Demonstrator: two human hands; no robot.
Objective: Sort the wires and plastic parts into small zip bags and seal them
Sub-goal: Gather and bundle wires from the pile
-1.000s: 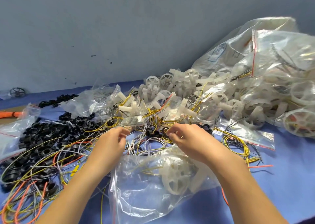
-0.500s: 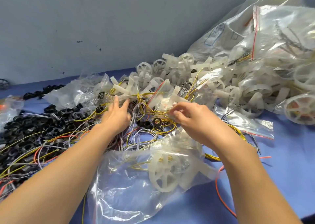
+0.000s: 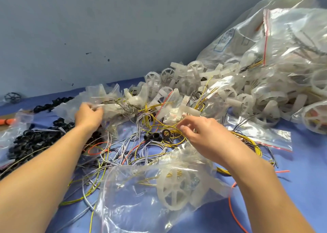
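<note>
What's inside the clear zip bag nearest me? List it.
Through the clear zip bag show a white spoked wheel and a few thin yellow wires. Crumpled folds and glare hide whatever lies behind the wheel.

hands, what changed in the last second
The left hand moved left, away from the right hand, and now grips a crumpled clear bag with wires inside. The right hand stayed pinching the yellow wires. The near bag with the white wheel lies as before.

Assembly workshop: heaped plastic wheels (image 3: 208, 84), wires (image 3: 141, 149).
</note>
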